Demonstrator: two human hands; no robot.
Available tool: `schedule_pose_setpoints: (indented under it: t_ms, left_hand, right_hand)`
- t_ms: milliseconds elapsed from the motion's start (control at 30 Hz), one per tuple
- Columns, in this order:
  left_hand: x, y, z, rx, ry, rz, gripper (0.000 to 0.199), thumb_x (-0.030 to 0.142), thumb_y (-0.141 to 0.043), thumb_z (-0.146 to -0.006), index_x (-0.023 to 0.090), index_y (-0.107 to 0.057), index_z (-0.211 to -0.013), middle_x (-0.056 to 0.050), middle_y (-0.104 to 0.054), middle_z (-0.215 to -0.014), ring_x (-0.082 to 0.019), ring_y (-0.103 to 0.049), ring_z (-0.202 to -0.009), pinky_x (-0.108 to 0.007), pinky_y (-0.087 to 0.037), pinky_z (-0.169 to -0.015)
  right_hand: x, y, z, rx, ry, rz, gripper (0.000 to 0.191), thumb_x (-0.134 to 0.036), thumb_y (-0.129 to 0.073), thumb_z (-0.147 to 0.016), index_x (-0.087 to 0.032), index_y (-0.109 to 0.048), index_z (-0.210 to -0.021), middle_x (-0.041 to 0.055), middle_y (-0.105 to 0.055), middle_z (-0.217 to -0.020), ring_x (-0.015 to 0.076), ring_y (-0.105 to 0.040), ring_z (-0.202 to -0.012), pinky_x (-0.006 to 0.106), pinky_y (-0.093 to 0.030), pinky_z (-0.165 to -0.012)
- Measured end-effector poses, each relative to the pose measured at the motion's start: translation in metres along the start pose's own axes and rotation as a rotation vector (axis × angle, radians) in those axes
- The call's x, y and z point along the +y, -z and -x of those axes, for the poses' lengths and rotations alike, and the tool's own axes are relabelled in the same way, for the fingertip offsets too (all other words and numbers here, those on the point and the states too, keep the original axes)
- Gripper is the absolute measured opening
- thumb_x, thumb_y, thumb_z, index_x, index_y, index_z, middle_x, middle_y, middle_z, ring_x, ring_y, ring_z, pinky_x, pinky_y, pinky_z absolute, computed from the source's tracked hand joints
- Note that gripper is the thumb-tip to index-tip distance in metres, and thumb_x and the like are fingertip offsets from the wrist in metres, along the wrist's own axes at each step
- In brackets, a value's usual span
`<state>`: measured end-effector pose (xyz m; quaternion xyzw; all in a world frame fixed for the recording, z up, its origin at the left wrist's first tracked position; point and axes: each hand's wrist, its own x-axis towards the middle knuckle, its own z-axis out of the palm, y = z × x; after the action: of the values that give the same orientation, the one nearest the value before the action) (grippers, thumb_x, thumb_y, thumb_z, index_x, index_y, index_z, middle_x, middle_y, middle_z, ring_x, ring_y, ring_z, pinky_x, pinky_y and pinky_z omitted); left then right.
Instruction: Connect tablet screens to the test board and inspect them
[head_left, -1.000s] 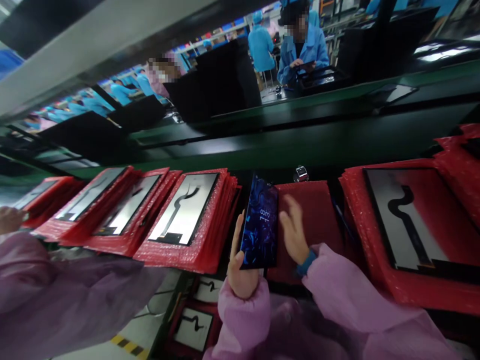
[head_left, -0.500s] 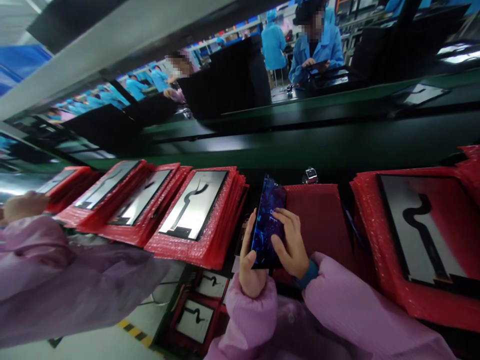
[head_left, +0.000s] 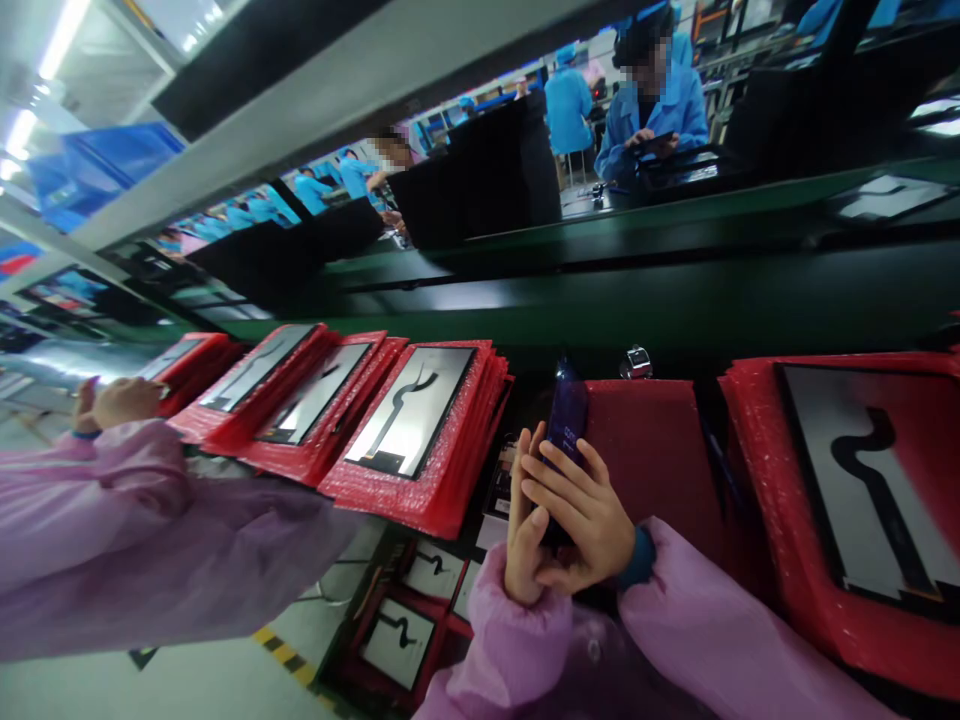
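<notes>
"Where is the tablet (head_left: 568, 405) held?"
"Between the left hand (head_left: 525, 540) and the right hand (head_left: 589, 510), its long axis pointed away from the wrists, beside the red pad (head_left: 649, 440)."
"How is it gripped?"
"Its near end is held by the left. The right is laid across, fingers extended; whether anything is gripped there cannot be told. Neither is clearly nearer."

Factory assembly floor: workers in blue coats (head_left: 568, 108) are sitting along benches at upper right; display panels (head_left: 411, 410) are lying on red bubble bags (head_left: 442, 500) at centre.
</notes>
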<state>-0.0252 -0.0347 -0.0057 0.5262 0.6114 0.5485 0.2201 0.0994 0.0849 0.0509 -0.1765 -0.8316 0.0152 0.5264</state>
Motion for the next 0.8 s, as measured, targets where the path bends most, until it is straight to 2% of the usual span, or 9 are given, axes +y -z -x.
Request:
schedule_pose_setpoints:
  t_ms: [133, 233, 300, 367, 433, 533, 633, 733, 800]
  left_hand:
    - [0.020, 0.004, -0.009, 0.058, 0.018, 0.101, 0.041, 0.034, -0.062, -0.088, 0.028, -0.059, -0.128, -0.007, -0.070, -0.106, -0.025, -0.069, -0.097, -0.039, -0.063, -0.077]
    - [0.034, 0.006, -0.037, 0.074, -0.012, 0.143, 0.044, 0.043, -0.057, -0.091, 0.027, -0.056, -0.132, -0.008, -0.062, -0.129, -0.027, -0.060, -0.123, -0.042, -0.057, -0.098]
    - [0.034, 0.008, -0.061, 0.073, -0.038, 0.169, 0.045, 0.048, -0.043, -0.097, 0.025, -0.053, -0.135, -0.009, -0.051, -0.144, -0.026, -0.051, -0.134, -0.043, -0.049, -0.109]
    - [0.024, 0.012, -0.081, 0.016, -0.055, 0.142, 0.041, 0.042, -0.047, -0.098, 0.023, -0.055, -0.133, -0.010, -0.048, -0.147, -0.025, -0.048, -0.137, -0.044, -0.043, -0.115]
    - [0.007, 0.016, -0.092, -0.018, -0.102, -0.042, 0.035, 0.036, -0.052, -0.096, 0.021, -0.060, -0.127, -0.011, -0.054, -0.140, -0.024, -0.051, -0.133, -0.043, -0.042, -0.114]
    - [-0.023, 0.022, -0.095, 0.002, -0.188, -0.357, 0.032, 0.032, -0.051, -0.096, 0.019, -0.062, -0.123, -0.014, -0.056, -0.135, -0.024, -0.053, -0.129, -0.046, -0.043, -0.112]
    - [-0.046, 0.022, -0.093, 0.010, -0.198, -0.521, 0.033, 0.029, -0.046, -0.096, 0.017, -0.061, -0.124, -0.015, -0.055, -0.136, -0.026, -0.052, -0.129, -0.049, -0.042, -0.113]
    - [-0.054, 0.020, -0.093, -0.025, -0.169, -0.560, 0.036, 0.026, -0.045, -0.096, 0.017, -0.059, -0.128, -0.015, -0.054, -0.138, -0.025, -0.050, -0.131, -0.049, -0.041, -0.115]
    - [-0.053, 0.019, -0.095, -0.045, -0.153, -0.552, 0.038, 0.026, -0.045, -0.096, 0.016, -0.057, -0.131, -0.015, -0.053, -0.139, -0.025, -0.049, -0.132, -0.048, -0.040, -0.116]
  right_hand:
    - [0.001, 0.000, 0.001, 0.006, 0.031, 0.048, 0.069, -0.063, -0.035, -0.096, -0.010, -0.050, -0.139, 0.0142, -0.062, -0.134, 0.0265, -0.036, -0.145, 0.050, -0.012, -0.125]
    - [0.000, 0.001, 0.000, 0.006, 0.030, 0.072, 0.062, -0.051, -0.050, -0.091, -0.009, -0.050, -0.137, 0.0151, -0.064, -0.131, 0.0262, -0.036, -0.145, 0.049, -0.013, -0.125]
    - [-0.001, 0.001, 0.000, 0.018, 0.016, 0.081, 0.062, -0.048, -0.055, -0.087, -0.012, -0.050, -0.137, 0.0138, -0.064, -0.131, 0.0262, -0.040, -0.143, 0.050, -0.013, -0.124]
    - [-0.001, 0.001, 0.001, 0.042, 0.003, 0.089, 0.062, -0.049, -0.054, -0.086, -0.016, -0.049, -0.138, 0.0114, -0.064, -0.131, 0.0268, -0.047, -0.137, 0.051, -0.016, -0.123]
    - [-0.001, 0.001, 0.002, 0.075, -0.010, 0.096, 0.060, -0.049, -0.052, -0.085, -0.020, -0.050, -0.137, 0.0090, -0.066, -0.129, 0.0278, -0.055, -0.130, 0.054, -0.021, -0.120]
    - [-0.001, -0.001, 0.004, 0.130, -0.022, 0.094, 0.058, -0.051, -0.052, -0.084, -0.025, -0.051, -0.136, 0.0070, -0.068, -0.126, 0.0290, -0.060, -0.121, 0.057, -0.026, -0.116]
    - [0.000, -0.004, 0.008, 0.164, -0.040, 0.069, 0.057, -0.053, -0.054, -0.081, -0.029, -0.052, -0.133, 0.0050, -0.068, -0.124, 0.0299, -0.062, -0.116, 0.058, -0.027, -0.113]
    - [0.002, -0.007, 0.014, 0.211, -0.080, 0.059, 0.055, -0.056, -0.053, -0.079, -0.034, -0.053, -0.129, 0.0023, -0.069, -0.120, 0.0301, -0.063, -0.110, 0.059, -0.028, -0.110]
    - [0.002, -0.010, 0.017, 0.289, -0.098, 0.081, 0.052, -0.057, -0.049, -0.080, -0.035, -0.055, -0.127, 0.0006, -0.070, -0.117, 0.0293, -0.063, -0.105, 0.060, -0.030, -0.108]
